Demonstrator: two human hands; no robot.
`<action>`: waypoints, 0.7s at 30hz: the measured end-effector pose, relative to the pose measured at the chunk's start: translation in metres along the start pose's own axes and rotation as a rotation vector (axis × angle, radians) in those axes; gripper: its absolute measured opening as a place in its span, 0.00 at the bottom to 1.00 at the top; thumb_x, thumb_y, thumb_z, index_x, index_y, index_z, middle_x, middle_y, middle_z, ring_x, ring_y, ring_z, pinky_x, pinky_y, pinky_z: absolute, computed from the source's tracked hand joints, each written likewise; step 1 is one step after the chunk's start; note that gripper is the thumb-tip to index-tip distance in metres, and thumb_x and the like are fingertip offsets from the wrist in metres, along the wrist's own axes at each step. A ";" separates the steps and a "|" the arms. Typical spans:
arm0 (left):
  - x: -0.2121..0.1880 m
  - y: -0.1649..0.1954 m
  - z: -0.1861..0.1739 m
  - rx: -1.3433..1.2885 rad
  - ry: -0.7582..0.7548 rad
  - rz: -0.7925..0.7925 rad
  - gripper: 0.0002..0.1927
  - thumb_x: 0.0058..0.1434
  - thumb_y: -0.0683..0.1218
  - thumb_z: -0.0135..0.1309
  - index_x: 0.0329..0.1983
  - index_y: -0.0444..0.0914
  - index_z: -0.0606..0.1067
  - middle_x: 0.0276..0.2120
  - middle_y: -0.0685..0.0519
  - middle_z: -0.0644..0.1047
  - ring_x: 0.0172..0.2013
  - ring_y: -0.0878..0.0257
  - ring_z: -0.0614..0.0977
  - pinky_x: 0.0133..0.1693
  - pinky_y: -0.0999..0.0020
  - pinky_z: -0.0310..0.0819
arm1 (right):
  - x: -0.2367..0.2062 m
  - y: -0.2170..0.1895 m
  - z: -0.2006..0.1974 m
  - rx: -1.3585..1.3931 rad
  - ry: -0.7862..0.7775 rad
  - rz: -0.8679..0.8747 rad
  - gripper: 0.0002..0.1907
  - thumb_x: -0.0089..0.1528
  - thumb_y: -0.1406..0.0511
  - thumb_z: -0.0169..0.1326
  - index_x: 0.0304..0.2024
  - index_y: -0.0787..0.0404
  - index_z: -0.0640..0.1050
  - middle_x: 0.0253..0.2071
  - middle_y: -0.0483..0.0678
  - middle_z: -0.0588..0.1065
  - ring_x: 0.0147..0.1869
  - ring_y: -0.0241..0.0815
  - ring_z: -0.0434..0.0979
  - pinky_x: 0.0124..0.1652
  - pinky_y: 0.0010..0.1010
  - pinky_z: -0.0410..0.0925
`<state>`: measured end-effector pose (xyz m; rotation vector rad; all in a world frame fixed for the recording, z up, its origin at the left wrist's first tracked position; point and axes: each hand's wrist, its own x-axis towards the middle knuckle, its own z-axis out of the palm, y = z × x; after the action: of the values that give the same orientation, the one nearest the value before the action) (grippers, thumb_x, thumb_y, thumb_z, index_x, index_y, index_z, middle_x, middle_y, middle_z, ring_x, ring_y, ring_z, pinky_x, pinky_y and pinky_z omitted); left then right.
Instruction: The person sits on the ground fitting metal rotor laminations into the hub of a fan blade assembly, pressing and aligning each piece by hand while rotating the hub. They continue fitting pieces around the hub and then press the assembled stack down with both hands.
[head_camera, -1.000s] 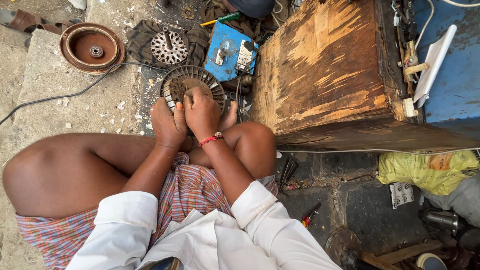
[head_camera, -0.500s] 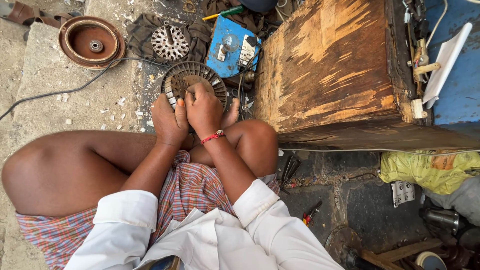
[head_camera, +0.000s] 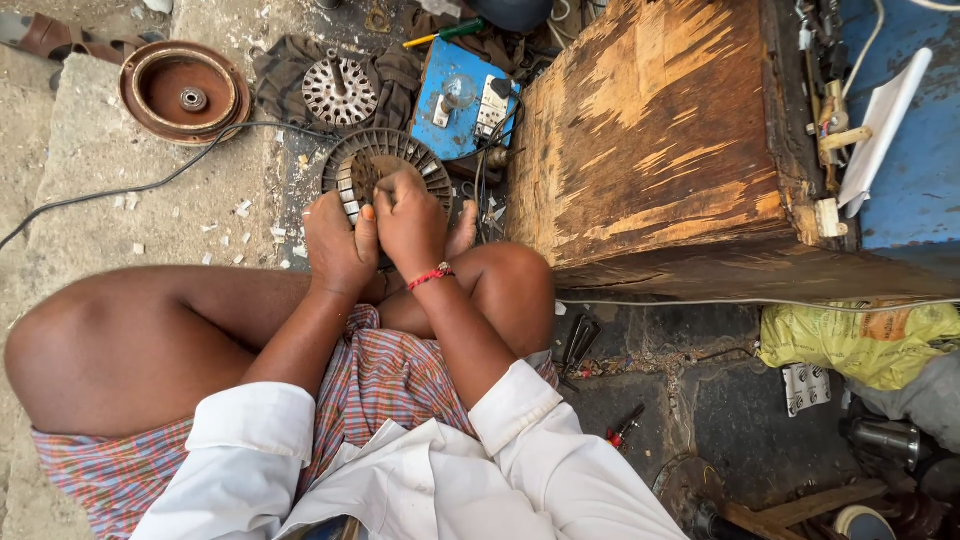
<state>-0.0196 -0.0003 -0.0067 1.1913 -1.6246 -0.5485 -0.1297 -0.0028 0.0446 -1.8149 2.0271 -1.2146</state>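
A round slotted metal motor core (head_camera: 385, 160) rests on the ground in front of my crossed legs. Both hands press on its near edge. My left hand (head_camera: 338, 245) grips the rim at the lower left, thumb against the core. Beside it, my right hand (head_camera: 410, 220), with a red thread at the wrist, closes its fingers over the core's middle and near rim. The hands hide the core's lower part.
A second slotted disc (head_camera: 340, 90) lies on a dark cloth behind the core. A brown round housing (head_camera: 185, 92) sits at far left, with a black cable (head_camera: 150, 185) trailing. A blue meter box (head_camera: 462, 100) and a worn wooden box (head_camera: 660, 150) stand to the right. Small tools lie near my knee (head_camera: 580, 340).
The hands have shifted slightly on the core, fingers working at its near rim. The view has moved a little; nothing was picked up or let go.
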 end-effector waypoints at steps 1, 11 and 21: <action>0.000 0.001 0.000 0.010 -0.007 -0.011 0.25 0.75 0.59 0.43 0.38 0.31 0.67 0.34 0.38 0.69 0.38 0.41 0.69 0.45 0.47 0.61 | -0.004 0.000 -0.003 -0.006 -0.028 0.063 0.05 0.61 0.65 0.58 0.37 0.59 0.78 0.33 0.54 0.81 0.36 0.55 0.84 0.37 0.42 0.74; -0.001 0.001 -0.001 0.006 0.023 0.036 0.20 0.73 0.55 0.47 0.40 0.31 0.68 0.36 0.36 0.70 0.40 0.38 0.70 0.46 0.47 0.62 | 0.003 0.009 0.004 -0.109 -0.042 0.050 0.06 0.60 0.64 0.58 0.38 0.58 0.80 0.34 0.54 0.82 0.37 0.58 0.82 0.38 0.46 0.73; 0.000 0.007 -0.003 0.041 -0.001 0.078 0.22 0.73 0.57 0.46 0.38 0.31 0.67 0.34 0.36 0.69 0.39 0.38 0.69 0.46 0.46 0.61 | 0.005 0.005 -0.003 -0.074 -0.108 0.240 0.07 0.61 0.62 0.59 0.38 0.58 0.81 0.32 0.56 0.81 0.37 0.56 0.84 0.39 0.43 0.74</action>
<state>-0.0196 0.0037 0.0002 1.1526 -1.6831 -0.4686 -0.1361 -0.0058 0.0453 -1.5722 2.1778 -0.9663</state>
